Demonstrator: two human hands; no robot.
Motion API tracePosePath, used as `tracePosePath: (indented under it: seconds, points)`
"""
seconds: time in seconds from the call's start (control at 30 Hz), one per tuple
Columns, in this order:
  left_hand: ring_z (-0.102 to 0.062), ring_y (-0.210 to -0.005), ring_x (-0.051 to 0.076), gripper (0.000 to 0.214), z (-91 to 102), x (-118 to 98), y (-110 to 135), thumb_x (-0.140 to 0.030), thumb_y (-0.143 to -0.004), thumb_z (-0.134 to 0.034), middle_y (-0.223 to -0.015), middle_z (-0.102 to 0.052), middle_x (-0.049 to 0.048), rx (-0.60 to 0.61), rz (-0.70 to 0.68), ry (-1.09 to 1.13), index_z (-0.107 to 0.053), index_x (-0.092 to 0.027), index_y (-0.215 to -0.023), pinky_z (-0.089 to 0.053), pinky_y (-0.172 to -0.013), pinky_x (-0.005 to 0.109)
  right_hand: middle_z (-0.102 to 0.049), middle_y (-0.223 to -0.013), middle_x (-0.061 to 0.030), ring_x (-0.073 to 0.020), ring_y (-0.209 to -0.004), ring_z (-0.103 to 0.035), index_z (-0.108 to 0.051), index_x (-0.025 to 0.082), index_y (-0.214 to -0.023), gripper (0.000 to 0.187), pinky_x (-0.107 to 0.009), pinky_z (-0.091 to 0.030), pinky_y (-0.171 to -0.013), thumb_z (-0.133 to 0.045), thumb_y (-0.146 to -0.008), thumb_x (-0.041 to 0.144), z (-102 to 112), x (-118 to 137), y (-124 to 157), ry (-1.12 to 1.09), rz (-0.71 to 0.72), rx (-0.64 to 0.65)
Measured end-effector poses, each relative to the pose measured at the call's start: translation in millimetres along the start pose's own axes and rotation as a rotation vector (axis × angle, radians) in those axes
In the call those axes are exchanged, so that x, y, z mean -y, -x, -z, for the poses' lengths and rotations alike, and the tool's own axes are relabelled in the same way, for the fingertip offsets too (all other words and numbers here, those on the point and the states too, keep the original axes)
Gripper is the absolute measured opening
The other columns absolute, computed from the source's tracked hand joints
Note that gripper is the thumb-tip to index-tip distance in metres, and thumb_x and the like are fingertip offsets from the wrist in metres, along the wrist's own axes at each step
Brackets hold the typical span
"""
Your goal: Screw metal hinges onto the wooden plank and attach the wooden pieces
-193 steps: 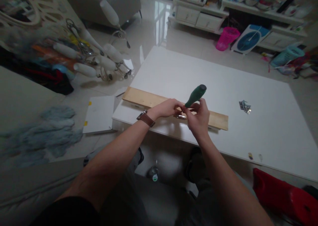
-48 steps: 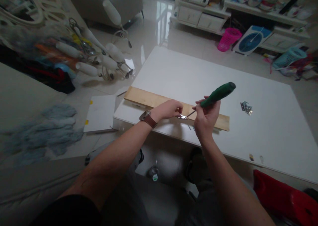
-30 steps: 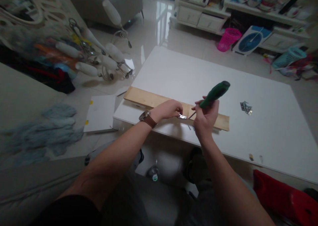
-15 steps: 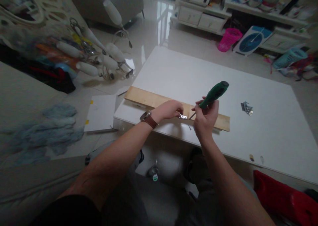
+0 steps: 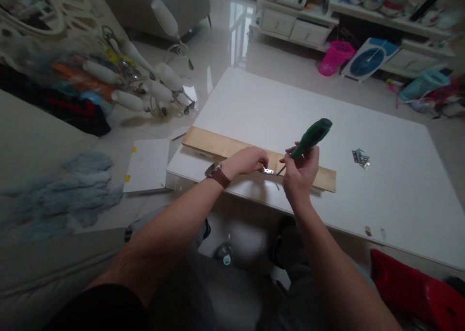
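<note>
A long wooden board [image 5: 210, 143] lies on the white table near its front edge. My left hand [image 5: 247, 160] rests at the board, its fingers pinched on a small shiny metal bracket [image 5: 268, 171] at the board's near edge. In my right hand [image 5: 302, 173] is a green-handled screwdriver [image 5: 312, 136], tilted so that its shaft points down to the left. Its tip comes close to the board just right of the bracket; whether it touches cannot be made out. A thin screw [image 5: 277, 186] lies on the table in front of the board.
Several metal pieces and screws [image 5: 361, 158] lie in a pile on the white table [image 5: 392, 185] at right. Two small bits lie near its front edge. A red bag [image 5: 410, 292] is at lower right. A white panel [image 5: 147, 164] lies left of the table.
The screwdriver handle has shifted very slightly left and my right hand with it. My left hand and the board look the same.
</note>
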State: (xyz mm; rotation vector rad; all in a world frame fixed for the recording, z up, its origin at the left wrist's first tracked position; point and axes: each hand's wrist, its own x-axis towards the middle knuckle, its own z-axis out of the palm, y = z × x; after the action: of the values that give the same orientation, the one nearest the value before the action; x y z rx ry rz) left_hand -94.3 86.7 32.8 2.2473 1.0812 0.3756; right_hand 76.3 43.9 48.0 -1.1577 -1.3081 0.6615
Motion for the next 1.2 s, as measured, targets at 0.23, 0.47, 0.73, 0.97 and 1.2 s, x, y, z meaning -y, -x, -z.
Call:
tracePosePath:
  seconds: [0.23,0.47,0.73,0.97,1.2]
  points:
    - [-0.072,-0.088,0.019,0.018,1.3,0.2,1.6,-0.006,-0.086,-0.071,-0.095,-0.081,0.0084,-0.025,-0.003,0.05,-0.084,-0.017,-0.093,-0.05,-0.081,0.029,-0.061,-0.093,0.0011,-0.0158,-0.082,-0.065,-0.052,0.028,-0.102,0.022,-0.033,-0.061,-0.07,-0.065,-0.086,0.02,0.1,0.4,0.1,-0.005,-0.011,-0.001]
    - [-0.072,-0.085,0.017,0.022,0.5,2.3,1.0,-0.002,-0.087,-0.068,-0.09,-0.082,0.0067,-0.012,-0.02,0.119,-0.084,-0.017,-0.09,-0.048,-0.08,0.027,-0.061,-0.093,0.0009,-0.0159,-0.081,-0.065,-0.052,0.028,-0.102,0.021,-0.034,-0.062,-0.071,-0.065,-0.087,0.021,0.8,0.7,-0.7,0.006,-0.003,0.005]
    - [-0.07,-0.081,0.017,0.011,-1.3,2.5,0.0,-0.013,-0.084,-0.081,-0.091,-0.081,0.0079,-0.033,0.011,0.129,-0.083,-0.015,-0.095,-0.048,-0.077,0.027,-0.061,-0.093,0.0011,-0.0156,-0.08,-0.065,-0.052,0.028,-0.102,0.021,-0.033,-0.061,-0.069,-0.065,-0.086,0.02,0.9,0.6,0.0,0.001,-0.011,0.006]
    - [-0.069,-0.084,0.016,0.017,-2.9,4.2,-0.6,-0.004,-0.087,-0.07,-0.089,-0.08,0.0062,-0.029,-0.008,0.097,-0.082,-0.016,-0.089,-0.046,-0.077,0.027,-0.062,-0.093,0.0013,-0.0151,-0.079,-0.065,-0.052,0.027,-0.1,0.021,-0.032,-0.059,-0.068,-0.065,-0.085,0.019,1.2,-0.4,0.0,-0.001,0.005,0.012]
    - [-0.061,-0.072,0.016,0.007,-6.1,3.0,-1.8,-0.012,-0.084,-0.076,-0.078,-0.075,0.0044,-0.089,0.074,0.094,-0.074,-0.014,-0.078,-0.042,-0.071,0.028,-0.063,-0.095,-0.0001,-0.0157,-0.079,-0.064,-0.053,0.027,-0.102,0.023,-0.031,-0.054,-0.063,-0.063,-0.084,0.019,2.6,-0.7,-0.2,0.045,-0.009,0.016]
